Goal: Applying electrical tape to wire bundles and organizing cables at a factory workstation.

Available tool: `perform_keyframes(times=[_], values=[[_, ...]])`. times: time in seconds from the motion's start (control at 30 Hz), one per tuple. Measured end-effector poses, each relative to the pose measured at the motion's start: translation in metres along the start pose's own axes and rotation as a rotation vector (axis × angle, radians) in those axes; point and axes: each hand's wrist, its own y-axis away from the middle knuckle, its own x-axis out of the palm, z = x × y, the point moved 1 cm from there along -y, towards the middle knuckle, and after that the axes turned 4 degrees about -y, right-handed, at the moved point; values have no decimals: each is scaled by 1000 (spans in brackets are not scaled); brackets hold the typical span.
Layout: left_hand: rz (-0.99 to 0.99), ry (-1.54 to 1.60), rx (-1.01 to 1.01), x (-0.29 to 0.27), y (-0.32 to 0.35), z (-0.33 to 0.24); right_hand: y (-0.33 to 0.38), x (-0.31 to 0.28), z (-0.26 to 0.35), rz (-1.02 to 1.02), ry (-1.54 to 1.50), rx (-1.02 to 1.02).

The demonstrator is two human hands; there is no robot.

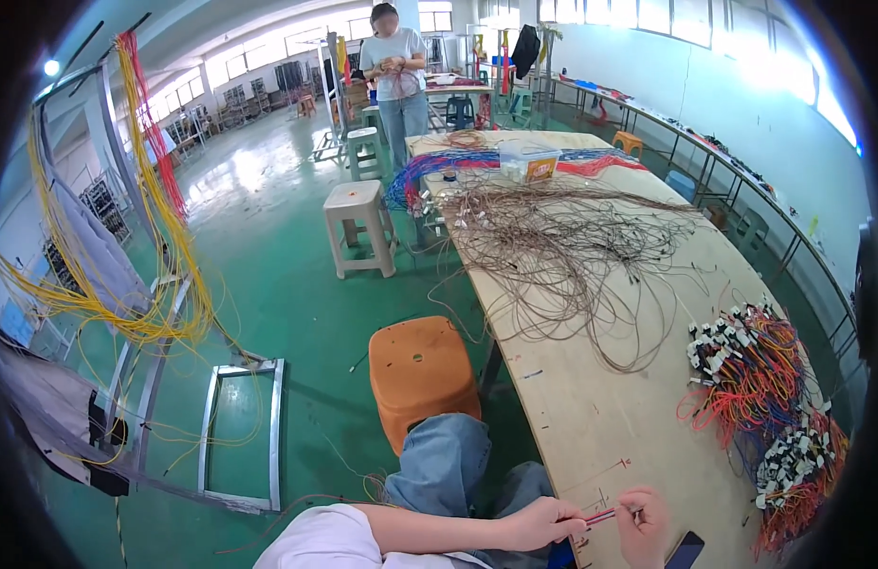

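Observation:
Low over the near edge of the wooden table (591,398), my left hand (539,524) is closed on a thin bundle of wires (600,517), red and dark with a pale strand. Close by on the right, my right hand (640,526) has its fingers curled at the other end of this short stretch. The fingers hide the wire ends. Pen marks (605,493) show on the wood beside my hands. A dark phone (685,550) lies just right of my right hand. A thin reddish wire (297,500) trails left of my sleeve.
Brown cables (572,228) sprawl across the table's far half, near a clear plastic box (529,159). Bundled connector wires (752,370) line the right edge. An orange stool (420,365) stands ahead, a metal rack with yellow wires (173,313) at left. A person (396,76) stands beyond.

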Motion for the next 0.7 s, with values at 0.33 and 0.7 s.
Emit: perform_keyframes(times=[0.33, 0.7], values=[[-106, -9, -110, 7, 8, 34, 11, 14, -32, -244, 233, -99], [157, 405, -324, -14, 9, 21, 10, -1, -12, -161, -23, -63]])
